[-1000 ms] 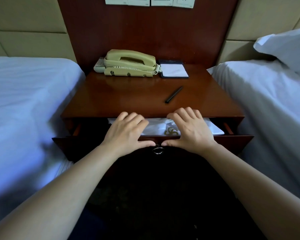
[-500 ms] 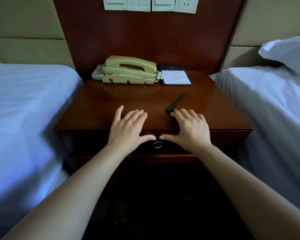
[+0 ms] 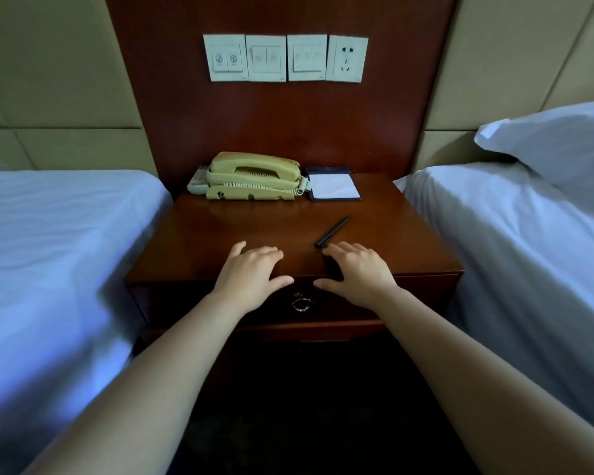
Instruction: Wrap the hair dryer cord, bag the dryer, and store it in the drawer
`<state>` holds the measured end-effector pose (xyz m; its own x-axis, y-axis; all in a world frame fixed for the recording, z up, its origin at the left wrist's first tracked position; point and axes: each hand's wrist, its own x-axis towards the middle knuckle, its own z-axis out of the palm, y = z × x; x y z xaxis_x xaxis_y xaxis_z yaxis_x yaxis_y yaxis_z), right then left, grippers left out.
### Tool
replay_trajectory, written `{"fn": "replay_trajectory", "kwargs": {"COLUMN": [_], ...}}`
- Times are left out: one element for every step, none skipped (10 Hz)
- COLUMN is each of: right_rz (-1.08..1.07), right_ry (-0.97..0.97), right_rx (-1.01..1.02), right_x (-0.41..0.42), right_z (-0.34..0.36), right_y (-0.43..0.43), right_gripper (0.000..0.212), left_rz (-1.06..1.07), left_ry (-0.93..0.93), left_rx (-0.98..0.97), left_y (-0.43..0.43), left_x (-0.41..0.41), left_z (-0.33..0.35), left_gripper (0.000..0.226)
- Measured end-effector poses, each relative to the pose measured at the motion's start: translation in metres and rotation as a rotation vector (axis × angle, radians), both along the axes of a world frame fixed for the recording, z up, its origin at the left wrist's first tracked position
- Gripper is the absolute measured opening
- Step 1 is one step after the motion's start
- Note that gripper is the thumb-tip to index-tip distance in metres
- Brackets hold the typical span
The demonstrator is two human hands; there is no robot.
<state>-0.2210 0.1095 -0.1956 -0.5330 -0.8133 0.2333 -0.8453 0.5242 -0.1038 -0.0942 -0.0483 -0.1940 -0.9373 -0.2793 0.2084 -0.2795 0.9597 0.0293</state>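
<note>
The drawer (image 3: 186, 301) sits closed, flush under the near edge of the nightstand (image 3: 220, 234) (the dryer cannot be seen). The left hand (image 3: 251, 275) and right hand (image 3: 357, 277) lie over that edge, fingers loosely spread and holding nothing, thumbs above the ring pull (image 3: 301, 305). A pen (image 3: 333, 231) lies just beside the right fingertips. A left bed (image 3: 48, 252) and a right bed (image 3: 528, 262) hem in both sides.

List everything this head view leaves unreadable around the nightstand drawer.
Head view only.
1. Drawer contents: hidden by its shut front.
2. Switch plates: symbols too small to read.
3. Right hand fingers and pen: touching or apart, cannot tell.
4. Below the nightstand: too dark.
</note>
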Motion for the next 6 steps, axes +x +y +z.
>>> {"fn": "replay_trajectory", "kwargs": {"right_rz": [-0.023, -0.043, -0.061, -0.087, -0.117, -0.139], "right_ry": [-0.145, -0.286, -0.357, -0.405, -0.441, -0.454], "right_rx": [0.105, 0.193, 0.252, 0.329, 0.358, 0.333], "right_x": [0.006, 0.013, 0.015, 0.005, -0.011, -0.037], "right_z": [0.021, 0.045, 0.066, 0.082, 0.095, 0.105], "right_y": [0.005, 0.008, 0.016, 0.024, 0.026, 0.015], "right_gripper": [0.053, 0.041, 0.038, 0.041, 0.043, 0.043], "left_rz": [0.029, 0.060, 0.048, 0.044, 0.036, 0.027], "left_ry": [-0.153, -0.296, -0.330, -0.375, -0.433, -0.417], "left_rx": [0.075, 0.169, 0.193, 0.173, 0.180, 0.198], "left_y": [0.010, 0.020, 0.027, 0.029, 0.024, 0.005], "left_x": [0.003, 0.009, 0.014, 0.009, -0.007, -0.030], "left_z": [0.027, 0.049, 0.070, 0.092, 0.116, 0.131], "left_gripper": [0.049, 0.044, 0.041, 0.041, 0.043, 0.041]}}
